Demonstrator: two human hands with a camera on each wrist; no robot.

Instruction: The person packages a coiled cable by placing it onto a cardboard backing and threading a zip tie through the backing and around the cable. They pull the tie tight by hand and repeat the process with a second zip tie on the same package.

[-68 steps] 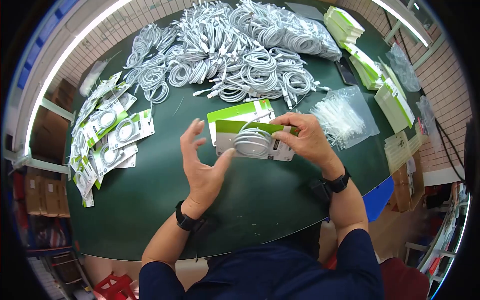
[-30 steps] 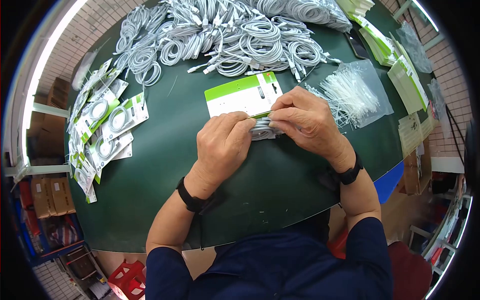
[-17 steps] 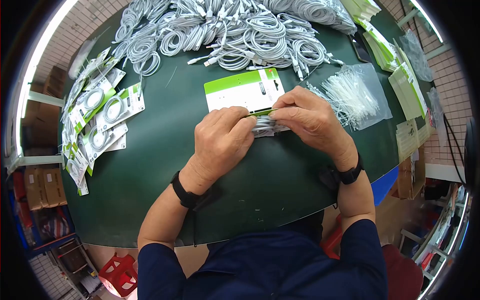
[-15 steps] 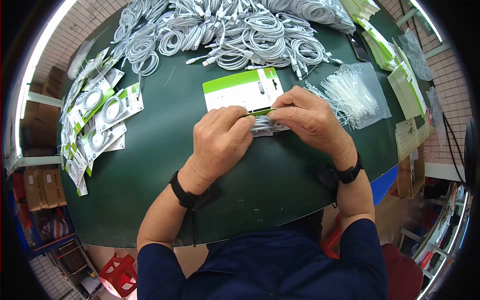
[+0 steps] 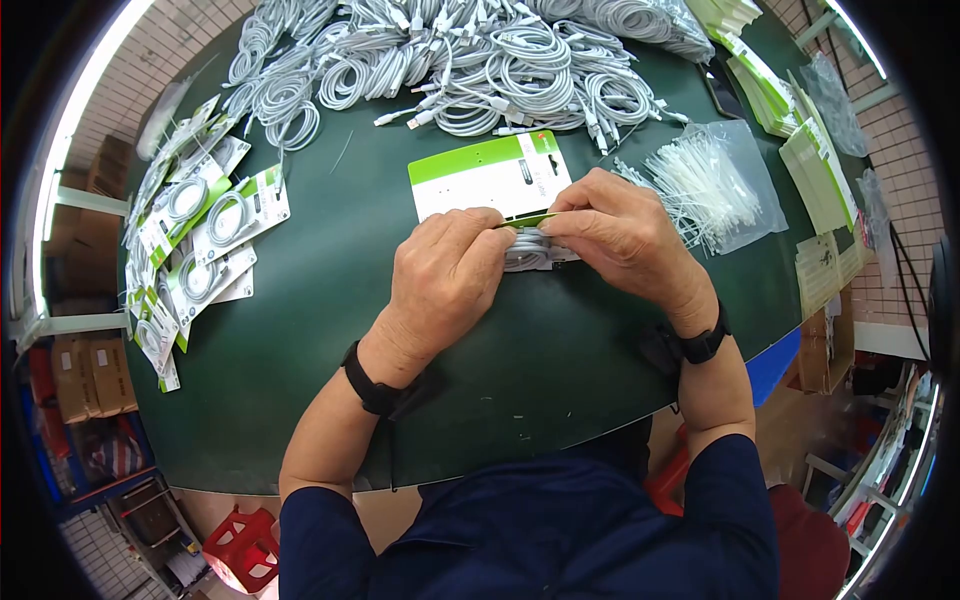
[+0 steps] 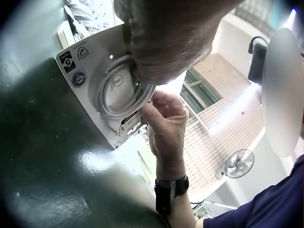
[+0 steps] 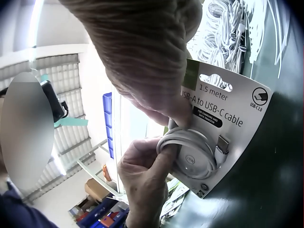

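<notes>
Between both hands, a printed card (image 7: 232, 102) with a green top stands on edge, a coiled white cable (image 7: 206, 164) lying against its face. The left hand (image 5: 445, 275) pinches the card and coil at the coil's left side. The right hand (image 5: 630, 240) pinches the card's upper edge by the coil with thumb and fingers. In the left wrist view the coil (image 6: 100, 97) lies flat on the card (image 6: 78, 71), near the right hand's thumb. Behind the hands, another green and white card (image 5: 470, 180) lies flat on the table. What lies behind the card is hidden from the head view.
A large heap of grey-white cables (image 5: 450, 70) spans the table's back. Carded cables (image 5: 215, 225) pile at the left. At the right are a bag of white ties (image 5: 705, 185), a phone (image 5: 720, 90) and stacked green-edged cards (image 5: 815, 170).
Since the earliest frame, the left hand has come off its spread pose onto the card and coil, and the card has tilted upright. Over the last half second the hands have barely moved.
</notes>
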